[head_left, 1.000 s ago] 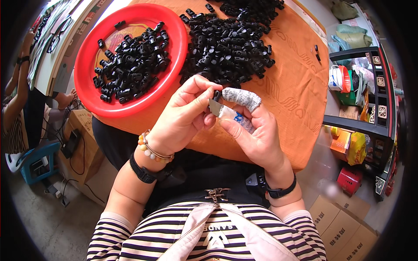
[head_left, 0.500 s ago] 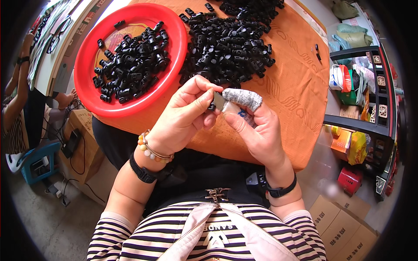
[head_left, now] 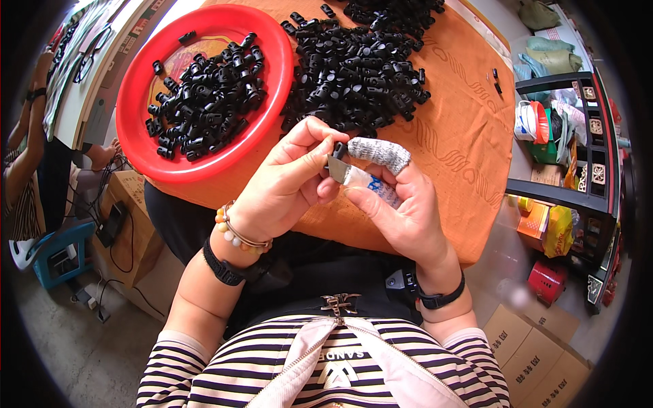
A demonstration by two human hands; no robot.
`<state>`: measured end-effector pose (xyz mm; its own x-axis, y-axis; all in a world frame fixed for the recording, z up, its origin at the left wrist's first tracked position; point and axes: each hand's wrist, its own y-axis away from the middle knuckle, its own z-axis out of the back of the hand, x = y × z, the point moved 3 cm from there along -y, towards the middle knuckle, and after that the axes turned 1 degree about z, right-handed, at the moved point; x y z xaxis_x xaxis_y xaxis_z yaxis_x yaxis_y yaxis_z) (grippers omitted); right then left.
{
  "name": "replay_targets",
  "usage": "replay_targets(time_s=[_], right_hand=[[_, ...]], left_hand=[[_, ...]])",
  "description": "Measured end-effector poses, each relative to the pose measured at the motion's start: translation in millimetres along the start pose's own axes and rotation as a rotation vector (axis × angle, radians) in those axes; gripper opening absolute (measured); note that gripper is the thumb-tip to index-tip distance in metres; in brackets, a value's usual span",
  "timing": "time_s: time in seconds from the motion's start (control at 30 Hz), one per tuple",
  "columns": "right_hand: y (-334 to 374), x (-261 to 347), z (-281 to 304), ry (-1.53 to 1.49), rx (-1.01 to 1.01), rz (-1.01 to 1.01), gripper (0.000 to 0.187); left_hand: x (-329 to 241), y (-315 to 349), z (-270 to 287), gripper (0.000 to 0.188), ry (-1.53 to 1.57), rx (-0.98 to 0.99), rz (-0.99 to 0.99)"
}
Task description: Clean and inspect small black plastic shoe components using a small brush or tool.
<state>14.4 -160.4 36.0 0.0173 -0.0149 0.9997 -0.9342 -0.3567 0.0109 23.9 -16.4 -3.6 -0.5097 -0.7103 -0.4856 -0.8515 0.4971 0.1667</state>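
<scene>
Over the near edge of the orange tablecloth (head_left: 449,183), my two hands meet. My left hand (head_left: 282,180) pinches a small black plastic part (head_left: 339,149) between thumb and fingers. My right hand (head_left: 411,211) is closed around a short knife (head_left: 337,169), whose handle is wrapped in white with blue marks. A grey knitted cover sits on my right index finger, curled close to the part. The blade lies just beneath the part, by my left fingertips; whether it touches is hard to see. Similar black parts (head_left: 357,78) are heaped beyond my hands.
A round red tray (head_left: 128,129) at left holds many black parts. A few loose pieces (head_left: 497,87) lie at the cloth's right side. A black shelf rack (head_left: 558,190) and cardboard boxes (head_left: 537,360) stand to the right. Another person's arm (head_left: 30,136) shows at far left.
My right hand has turned the knife slightly, so more of the blade and wrapped handle shows. The black part now stands more upright in view. My left hand has barely moved.
</scene>
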Motion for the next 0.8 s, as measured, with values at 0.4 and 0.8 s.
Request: replay_targets(time_s=[0.4,0.8], right_hand=[[0,-1,3,-0.006,0.005,0.008,0.033],[-6,-1,10,-0.279,-0.076,-0.089,0.040]], left_hand=[[1,0,0,0.014,0.049,0.049,0.022],[1,-1,0,0.016,0.082,0.106,0.030]])
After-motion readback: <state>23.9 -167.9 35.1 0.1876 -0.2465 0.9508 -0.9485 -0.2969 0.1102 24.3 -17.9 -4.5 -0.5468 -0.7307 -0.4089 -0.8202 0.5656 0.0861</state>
